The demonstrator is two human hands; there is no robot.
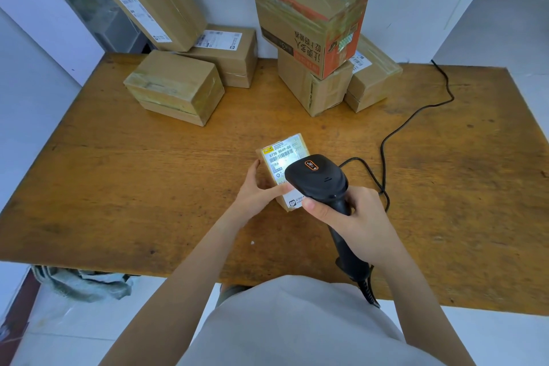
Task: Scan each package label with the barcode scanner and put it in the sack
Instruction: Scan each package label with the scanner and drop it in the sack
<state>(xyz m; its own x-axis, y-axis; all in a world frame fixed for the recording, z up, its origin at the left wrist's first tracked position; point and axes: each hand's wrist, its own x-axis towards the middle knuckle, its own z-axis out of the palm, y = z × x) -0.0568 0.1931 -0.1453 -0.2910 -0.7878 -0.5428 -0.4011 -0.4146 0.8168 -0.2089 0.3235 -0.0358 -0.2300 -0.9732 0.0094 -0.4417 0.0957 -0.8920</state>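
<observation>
A small cardboard package point(280, 154) with a white and yellow label facing up sits near the middle of the wooden table point(148, 187). My left hand point(257, 192) grips its left side, thumb across the label. My right hand point(353, 214) is closed around the handle of a black barcode scanner point(319, 180), whose head hovers over the label's lower right part and throws a bright patch of light on the barcode. A grey-green sack point(83, 282) lies crumpled on the floor under the table's near left edge.
Several taped cardboard boxes stand at the back: a group at the left point(175, 88) and a stack at the right topped by an orange-printed box point(309, 15). The scanner's black cable point(416, 116) runs across the right side of the table to the wall.
</observation>
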